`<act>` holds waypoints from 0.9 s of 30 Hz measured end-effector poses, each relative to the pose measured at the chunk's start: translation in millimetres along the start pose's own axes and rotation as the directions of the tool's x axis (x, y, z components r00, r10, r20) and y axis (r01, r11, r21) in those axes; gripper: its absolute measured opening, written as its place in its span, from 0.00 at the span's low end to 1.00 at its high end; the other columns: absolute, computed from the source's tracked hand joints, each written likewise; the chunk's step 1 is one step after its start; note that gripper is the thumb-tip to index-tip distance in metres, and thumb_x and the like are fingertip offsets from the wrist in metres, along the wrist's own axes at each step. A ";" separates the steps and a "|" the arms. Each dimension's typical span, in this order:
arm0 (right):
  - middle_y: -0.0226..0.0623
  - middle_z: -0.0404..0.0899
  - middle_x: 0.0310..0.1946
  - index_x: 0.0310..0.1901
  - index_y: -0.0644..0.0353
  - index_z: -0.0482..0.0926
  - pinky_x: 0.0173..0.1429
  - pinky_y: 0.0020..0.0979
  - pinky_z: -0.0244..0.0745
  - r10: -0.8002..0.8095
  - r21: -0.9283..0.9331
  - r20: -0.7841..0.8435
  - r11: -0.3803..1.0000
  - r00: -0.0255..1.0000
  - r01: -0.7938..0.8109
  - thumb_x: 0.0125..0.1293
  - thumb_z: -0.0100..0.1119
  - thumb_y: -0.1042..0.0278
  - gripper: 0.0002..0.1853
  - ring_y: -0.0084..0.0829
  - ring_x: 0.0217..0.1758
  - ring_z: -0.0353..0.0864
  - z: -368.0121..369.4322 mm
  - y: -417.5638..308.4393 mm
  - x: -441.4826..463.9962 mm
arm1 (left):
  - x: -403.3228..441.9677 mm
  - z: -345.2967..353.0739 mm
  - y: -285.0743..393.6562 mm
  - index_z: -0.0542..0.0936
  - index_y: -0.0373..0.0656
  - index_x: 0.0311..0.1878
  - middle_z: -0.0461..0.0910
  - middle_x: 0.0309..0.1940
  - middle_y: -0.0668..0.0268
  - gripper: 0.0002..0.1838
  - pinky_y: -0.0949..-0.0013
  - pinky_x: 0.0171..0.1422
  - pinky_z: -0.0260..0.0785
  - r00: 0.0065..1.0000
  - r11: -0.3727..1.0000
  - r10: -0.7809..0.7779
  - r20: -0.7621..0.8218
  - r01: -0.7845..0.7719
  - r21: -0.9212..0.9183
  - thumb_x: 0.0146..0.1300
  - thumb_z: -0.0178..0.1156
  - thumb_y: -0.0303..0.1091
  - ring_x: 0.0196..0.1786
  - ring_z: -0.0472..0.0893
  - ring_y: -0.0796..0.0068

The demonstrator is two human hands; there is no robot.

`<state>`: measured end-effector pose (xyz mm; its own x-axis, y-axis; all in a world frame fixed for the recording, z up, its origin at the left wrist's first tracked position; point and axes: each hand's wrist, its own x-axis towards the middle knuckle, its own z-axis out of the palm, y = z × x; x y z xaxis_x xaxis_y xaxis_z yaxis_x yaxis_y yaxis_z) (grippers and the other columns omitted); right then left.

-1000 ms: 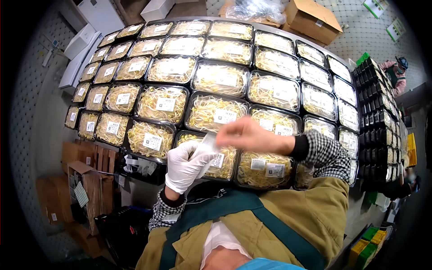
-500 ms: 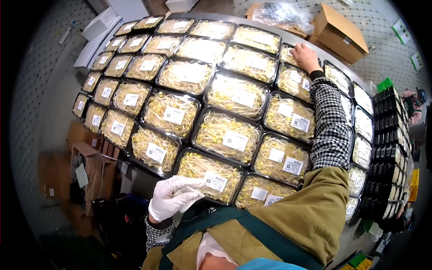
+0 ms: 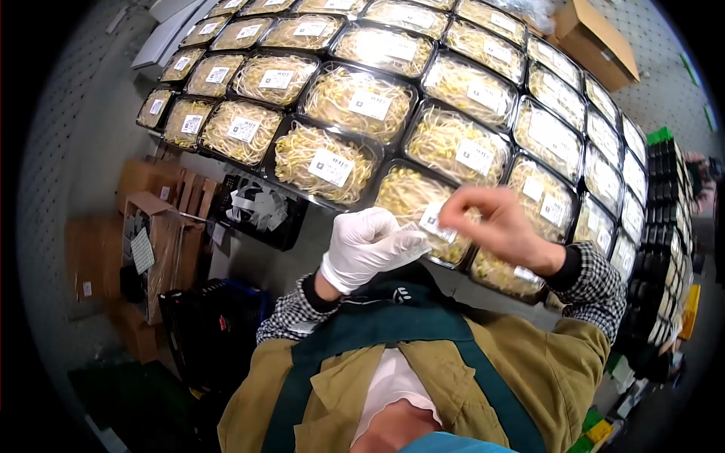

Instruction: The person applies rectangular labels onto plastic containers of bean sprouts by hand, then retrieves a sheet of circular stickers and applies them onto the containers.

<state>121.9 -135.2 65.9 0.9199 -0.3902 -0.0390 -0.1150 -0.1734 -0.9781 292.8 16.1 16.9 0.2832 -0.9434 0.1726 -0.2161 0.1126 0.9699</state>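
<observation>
Black trays of bean sprouts under clear film stand in rows on the table, most with white printed labels. My left hand (image 3: 370, 249), in a white glove, is closed on a thin whitish strip (image 3: 410, 243), which looks like label backing, at the front edge of the trays. Just right of it is my bare right hand (image 3: 502, 226), fingers curled into a pinch; whatever is between the tips is too small to make out. Under the right fingers lies the nearest sprout tray (image 3: 408, 189), with a white label (image 3: 436, 220) partly covered by them.
Stacked black trays (image 3: 664, 241) rise at the right. A cardboard box (image 3: 593, 41) sits beyond the table's far right corner. On the left are more cartons (image 3: 155, 245) and a black crate (image 3: 260, 215) with crumpled white strips.
My right hand has come back from a far tray to beside my left hand, its fingers now curled. My left hand still pinches the strip. The view has shifted over the trays.
</observation>
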 end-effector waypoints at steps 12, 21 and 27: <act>0.32 0.80 0.32 0.38 0.63 0.80 0.42 0.24 0.72 0.086 -0.181 -0.350 0.971 0.933 -0.157 0.64 0.60 0.71 0.05 0.19 0.36 0.76 126.9 -10.1 0.1 | -28.9 -100.8 -20.8 0.78 0.37 0.25 0.75 0.21 0.72 0.10 0.76 0.27 0.63 0.932 0.980 -0.007 0.362 0.078 -0.182 0.53 0.71 0.29 0.24 0.71 0.85; 0.35 0.69 0.28 0.28 0.56 0.71 0.41 0.36 0.64 -0.260 -0.897 -0.418 0.267 0.871 -0.351 0.62 0.59 0.56 0.13 0.38 0.34 0.72 89.8 54.5 30.6 | -20.8 -139.6 -15.2 0.78 0.39 0.54 0.81 0.48 0.65 0.17 0.74 0.56 0.72 0.773 0.823 -0.115 0.623 0.425 -0.376 0.61 0.62 0.25 0.49 0.80 0.78; 0.39 0.77 0.38 0.40 0.60 0.75 0.42 0.34 0.67 -0.266 -0.751 -0.611 0.494 0.746 -0.439 0.62 0.60 0.61 0.12 0.35 0.38 0.77 103.3 50.6 28.2 | -15.9 -144.7 -10.5 0.79 0.35 0.44 0.82 0.37 0.63 0.08 0.76 0.44 0.73 0.755 0.798 -0.124 0.644 0.461 -0.387 0.63 0.60 0.26 0.39 0.80 0.79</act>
<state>180.7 -61.6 -5.8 0.4874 -0.7972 0.3562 -0.7419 -0.5932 -0.3125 425.8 75.0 28.9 -0.3608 -0.9272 -0.1008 0.3199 -0.2245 0.9205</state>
